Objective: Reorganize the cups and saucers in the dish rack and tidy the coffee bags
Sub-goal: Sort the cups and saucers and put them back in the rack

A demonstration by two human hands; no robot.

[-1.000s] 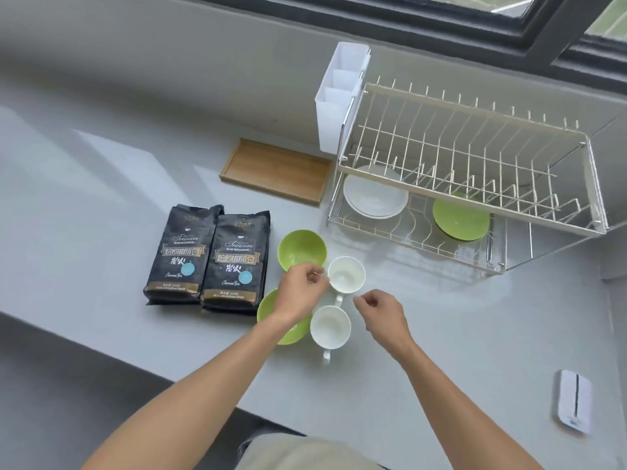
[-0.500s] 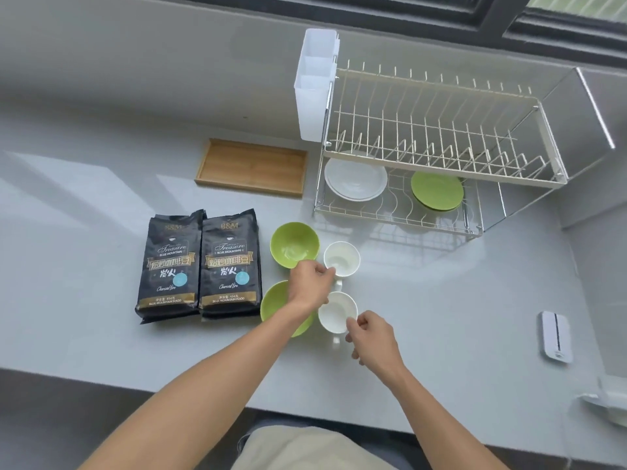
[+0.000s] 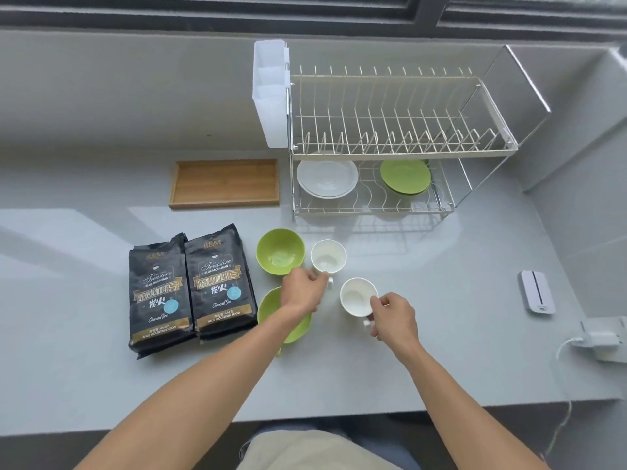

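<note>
Two white cups stand on the counter in front of the dish rack (image 3: pixel 403 153). My left hand (image 3: pixel 303 293) pinches the handle of the far white cup (image 3: pixel 328 256). My right hand (image 3: pixel 393 317) grips the near white cup (image 3: pixel 357 296) at its rim and handle. A green cup (image 3: pixel 280 252) stands left of the far white one; a second green cup (image 3: pixel 288 329) lies partly hidden under my left forearm. The rack's lower shelf holds white saucers (image 3: pixel 327 178) and green saucers (image 3: pixel 405 176). Two black coffee bags (image 3: pixel 156 293) (image 3: pixel 220 283) lie flat side by side at the left.
A wooden tray (image 3: pixel 224 183) sits behind the bags. A white cutlery holder (image 3: pixel 270 93) hangs on the rack's left end. At the right are a small white device (image 3: pixel 536 292) and a charger with cable (image 3: pixel 600 339). The counter's front edge runs below my forearms.
My right hand has taken hold of the near white cup, which now sits further right, away from the green cup. My left hand shifted to the far white cup's handle. The view tilted.
</note>
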